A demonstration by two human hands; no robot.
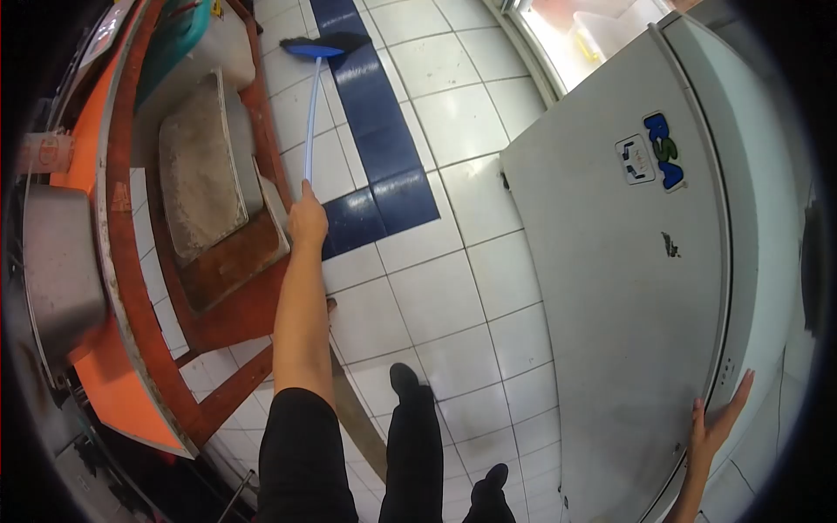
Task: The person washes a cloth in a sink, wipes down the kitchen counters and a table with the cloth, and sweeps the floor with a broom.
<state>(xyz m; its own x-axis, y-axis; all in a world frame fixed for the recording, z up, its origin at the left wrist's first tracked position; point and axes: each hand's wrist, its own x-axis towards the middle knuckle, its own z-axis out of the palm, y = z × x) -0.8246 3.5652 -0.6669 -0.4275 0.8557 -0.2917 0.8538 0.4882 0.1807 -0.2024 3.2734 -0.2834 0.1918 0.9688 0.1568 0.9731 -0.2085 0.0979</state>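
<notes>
A broom with a blue head and dark bristles reaches away from me over the tiles, its pale blue handle pointing back toward my body. My left hand is closed around the near part of that handle, with the arm stretched forward. Far to the right, my right hand has its thumb and fingers spread and holds nothing. It is at the front corner of a white freezer; whether it touches the surface I cannot tell.
On the left, a red-brown wooden stand carries a dusty metal pan and a teal tub. Another metal container sits by its orange panel. White floor tiles with a blue tile strip run between stand and freezer.
</notes>
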